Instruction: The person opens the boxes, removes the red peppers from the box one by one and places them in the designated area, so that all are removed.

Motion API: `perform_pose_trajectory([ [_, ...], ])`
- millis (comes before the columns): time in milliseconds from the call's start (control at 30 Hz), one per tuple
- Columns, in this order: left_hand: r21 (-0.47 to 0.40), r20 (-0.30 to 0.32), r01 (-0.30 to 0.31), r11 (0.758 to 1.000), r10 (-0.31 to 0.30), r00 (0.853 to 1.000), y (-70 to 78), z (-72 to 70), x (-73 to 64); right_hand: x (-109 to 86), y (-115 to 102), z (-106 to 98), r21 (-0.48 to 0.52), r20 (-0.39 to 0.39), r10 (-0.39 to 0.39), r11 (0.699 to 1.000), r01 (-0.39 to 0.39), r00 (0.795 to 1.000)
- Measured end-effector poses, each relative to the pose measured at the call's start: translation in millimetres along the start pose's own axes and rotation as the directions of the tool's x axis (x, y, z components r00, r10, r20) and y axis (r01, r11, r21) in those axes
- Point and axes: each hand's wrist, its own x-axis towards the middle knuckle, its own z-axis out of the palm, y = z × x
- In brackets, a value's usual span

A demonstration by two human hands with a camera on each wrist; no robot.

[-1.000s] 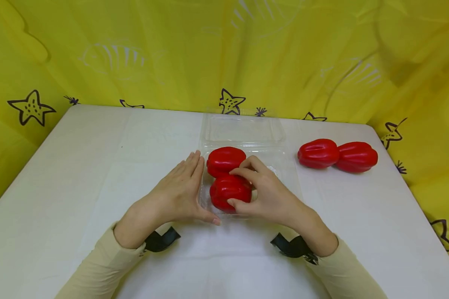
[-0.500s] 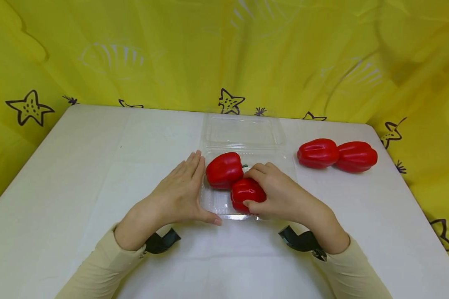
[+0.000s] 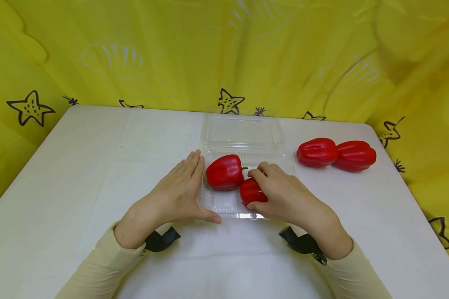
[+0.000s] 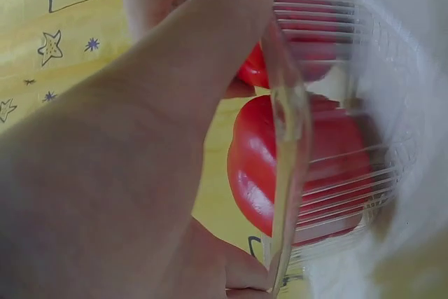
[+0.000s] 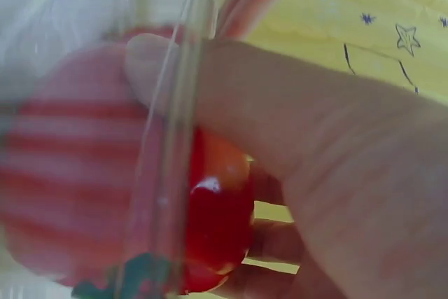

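My right hand [image 3: 284,192] grips a red bell pepper [image 3: 251,192] at the front right of a clear plastic clamshell box [image 3: 224,203]. In the right wrist view the thumb lies on this pepper [image 5: 220,208], partly seen through the box wall. A second red bell pepper [image 3: 224,172] lies on its side in the box, its green stem pointing right, touching the first. Along the box's left edge my left hand [image 3: 172,193] rests with straight fingers, thumb spread along the front. The left wrist view shows a pepper [image 4: 255,166] through the ribbed wall.
The clear lid [image 3: 243,131] lies folded back behind the box. Two more red bell peppers [image 3: 317,152] lie end to end on the white table [image 3: 78,174] at the right. A yellow patterned cloth [image 3: 187,58] hangs behind the table.
My right hand has moved the front pepper to the right within the box. The other pepper has turned and shifted forward, showing its stem. The left hand has stayed in place.
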Motion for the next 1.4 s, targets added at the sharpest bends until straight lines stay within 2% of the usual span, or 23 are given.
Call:
perform_pose_trajectory([
  [167, 0.001, 0.011, 0.005, 1.000, -0.005, 1.000, -1.3, -1.9, -0.7, 0.3, 7, -1, 0.002, 0.027, 0.015, 1.000, -0.015, 1.000],
  [300, -0.010, 0.000, -0.001, 1.000, 0.001, 1.000, -1.4, -2.2, -1.8, 1.0, 8, 0, 0.023, 0.082, 0.012, 1.000, -0.014, 0.997],
  [400, -0.028, -0.008, -0.011, 1.000, 0.011, 1.000, -1.4, -1.6, -2.2, 0.6, 9, -2, 0.026, 0.091, -0.003, 1.000, 0.001, 0.996],
  [533, -0.045, -0.007, -0.012, 0.999, 0.011, 1.000, -0.6, -1.2, -2.3, -1.6, 11, -7, 0.026, 0.048, -0.022, 0.999, 0.021, 0.999],
  [733, -0.013, -0.007, -0.010, 1.000, 0.010, 1.000, -0.3, -0.8, -2.3, -9.0, 17, -19, 0.041, -0.034, -0.017, 0.999, 0.019, 0.999],
  [1033, -0.016, 0.000, 0.011, 1.000, -0.011, 1.000, 0.9, -1.5, -3.2, -18.2, 26, -36, 0.037, -0.160, -0.036, 0.998, 0.043, 0.987],
  [1400, -0.045, 0.008, 0.029, 0.999, -0.028, 1.000, 3.9, 0.2, -3.4, -29.0, 36, -49, 0.059, -0.130, 0.096, 0.994, -0.089, 0.987],
])
